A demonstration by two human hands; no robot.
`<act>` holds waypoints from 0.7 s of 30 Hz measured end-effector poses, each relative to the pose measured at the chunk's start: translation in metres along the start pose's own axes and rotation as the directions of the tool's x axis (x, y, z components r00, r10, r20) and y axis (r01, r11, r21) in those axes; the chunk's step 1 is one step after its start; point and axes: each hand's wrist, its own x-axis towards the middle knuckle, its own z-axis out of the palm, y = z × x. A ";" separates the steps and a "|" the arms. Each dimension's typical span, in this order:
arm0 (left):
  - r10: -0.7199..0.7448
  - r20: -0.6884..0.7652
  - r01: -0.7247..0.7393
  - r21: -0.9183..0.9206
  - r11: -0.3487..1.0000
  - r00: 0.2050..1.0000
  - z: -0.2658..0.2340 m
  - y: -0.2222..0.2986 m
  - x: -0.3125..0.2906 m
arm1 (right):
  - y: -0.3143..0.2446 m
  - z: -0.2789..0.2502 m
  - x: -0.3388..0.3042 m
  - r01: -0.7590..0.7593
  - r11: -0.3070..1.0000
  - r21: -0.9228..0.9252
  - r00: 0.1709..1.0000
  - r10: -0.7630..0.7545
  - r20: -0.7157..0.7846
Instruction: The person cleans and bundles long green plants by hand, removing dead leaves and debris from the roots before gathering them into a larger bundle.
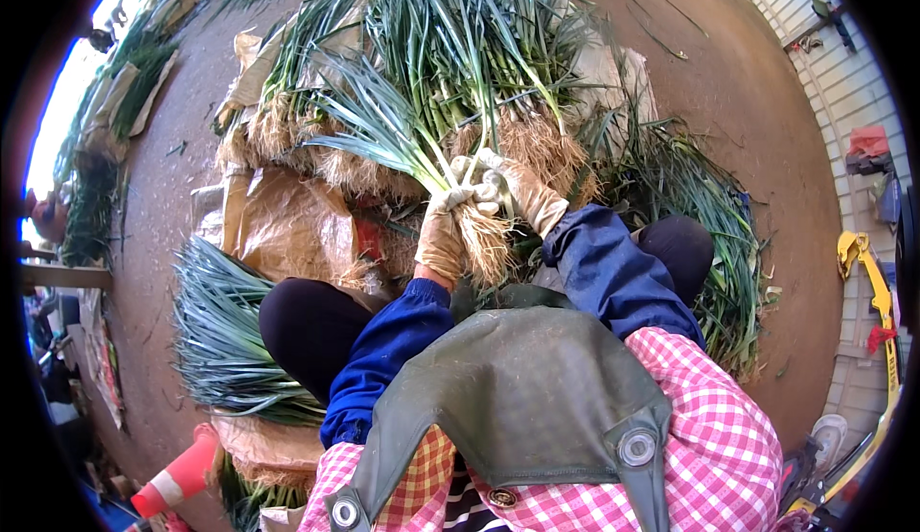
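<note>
My left hand [443, 237], in a dirty pale work glove, is closed round a small bunch of green onions [383, 137]. Their leaves fan out to the far left, and the stringy roots hang below my fist. Close beside it, my gloved right hand [533, 193] has its fingers curled at the white stems, pinching a stalk that rises between them. Just beyond both hands lies a big pile of green onions [450, 53], roots facing me. Brown root clumps [541, 153] show beside my right hand.
Bundled green onions [225, 326] lie by my left knee, near brown sacking [292, 225]. Loose leaves [704, 216] are heaped on the right. An orange-and-white traffic cone [177, 474] lies at lower left. A yellow metal arm [877, 292] stands near the right-hand tiles.
</note>
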 end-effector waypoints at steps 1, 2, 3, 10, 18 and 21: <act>0.055 0.007 -0.054 -0.076 0.996 0.998 -0.020 0.015 -0.015 | 0.019 0.058 0.020 -0.090 0.990 0.105 0.996 0.088 0.016; 0.078 0.061 -0.068 -0.154 0.986 0.995 -0.019 0.017 -0.022 | 0.027 0.088 0.023 -0.097 0.990 0.103 0.993 0.103 -0.053; 0.092 0.127 -0.061 -0.231 0.971 0.988 -0.016 0.016 -0.022 | 0.025 0.097 0.021 -0.043 0.998 0.047 0.990 0.049 -0.131; 0.028 0.002 -0.028 -0.053 0.998 1.000 -0.006 -0.003 -0.006 | -0.005 0.068 0.007 -0.051 0.907 -0.418 0.962 -0.069 -0.265; 0.047 -0.112 -0.039 0.070 0.997 0.993 -0.020 0.001 -0.010 | -0.002 0.151 -0.010 -0.431 0.265 -0.863 0.811 -0.306 -0.499; 0.058 -0.070 -0.062 -0.046 0.997 0.996 -0.014 -0.002 -0.014 | -0.004 0.142 -0.007 -0.409 -0.014 -0.913 0.871 -0.305 -0.385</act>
